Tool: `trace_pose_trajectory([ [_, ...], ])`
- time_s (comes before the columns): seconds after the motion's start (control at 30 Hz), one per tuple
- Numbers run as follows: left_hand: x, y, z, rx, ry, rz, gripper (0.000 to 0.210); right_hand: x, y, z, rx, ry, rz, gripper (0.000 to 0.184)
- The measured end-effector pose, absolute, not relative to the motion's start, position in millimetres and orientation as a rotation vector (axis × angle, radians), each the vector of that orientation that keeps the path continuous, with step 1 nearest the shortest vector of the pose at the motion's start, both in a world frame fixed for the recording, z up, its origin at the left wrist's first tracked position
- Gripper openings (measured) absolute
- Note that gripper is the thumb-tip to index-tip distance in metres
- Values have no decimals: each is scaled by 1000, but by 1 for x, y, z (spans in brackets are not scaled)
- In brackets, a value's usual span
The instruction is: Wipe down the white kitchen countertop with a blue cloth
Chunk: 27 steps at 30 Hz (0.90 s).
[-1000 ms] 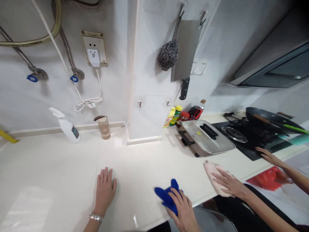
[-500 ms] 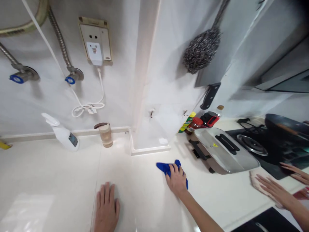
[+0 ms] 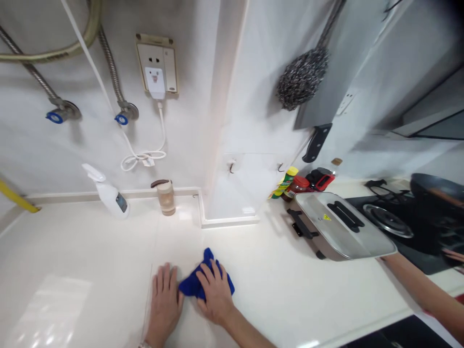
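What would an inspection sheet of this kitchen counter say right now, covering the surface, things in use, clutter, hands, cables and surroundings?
Surface: glossy cream stone countertop, with glare patches.
Things in use: crumpled bright blue cleaning cloth, lying on the counter.
Clutter: white spray bottle; small beige lidded jar; silver rectangular electric pan with black handles; condiment bottles.
Hands: right hand pressed flat on the cloth; left hand flat on the counter, touching the cloth's edge. Another person's forearm at far right.
Cables: white charger cord coiled below the wall socket; metal hoses.
Surroundings: hanging cleaver, scouring brush, black gas hob.
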State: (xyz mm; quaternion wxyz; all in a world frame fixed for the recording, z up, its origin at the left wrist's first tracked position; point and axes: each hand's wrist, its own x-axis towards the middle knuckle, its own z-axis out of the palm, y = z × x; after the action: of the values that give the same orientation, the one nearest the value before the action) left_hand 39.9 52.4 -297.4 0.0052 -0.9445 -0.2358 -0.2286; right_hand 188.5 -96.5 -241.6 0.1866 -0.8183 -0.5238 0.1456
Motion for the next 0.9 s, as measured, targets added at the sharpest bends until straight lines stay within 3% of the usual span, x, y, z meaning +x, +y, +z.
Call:
trace_pose_trajectory([
  [0.23, 40, 55, -309, -2888, -737, -828, 55, 172, -167, -254, -2229, -1563, 360, 65],
  [0.4, 41, 59, -319, -2889, -755, -899, 55, 201, -210, -284, -2500, -1094, 40, 61],
  [0.6, 42, 58, -329, -2879, -705, -1066, 49, 242, -271, -314, -2258, -653, -219, 68],
  [0.73, 65, 5, -308, -3158, -364, -1011, 56, 248, -316, -352, -2192, -370, -266, 65],
  [0.9, 126, -86, -264, -3521, 310, -640, 67, 250, -342, -384, -2231, -561, -403, 51],
])
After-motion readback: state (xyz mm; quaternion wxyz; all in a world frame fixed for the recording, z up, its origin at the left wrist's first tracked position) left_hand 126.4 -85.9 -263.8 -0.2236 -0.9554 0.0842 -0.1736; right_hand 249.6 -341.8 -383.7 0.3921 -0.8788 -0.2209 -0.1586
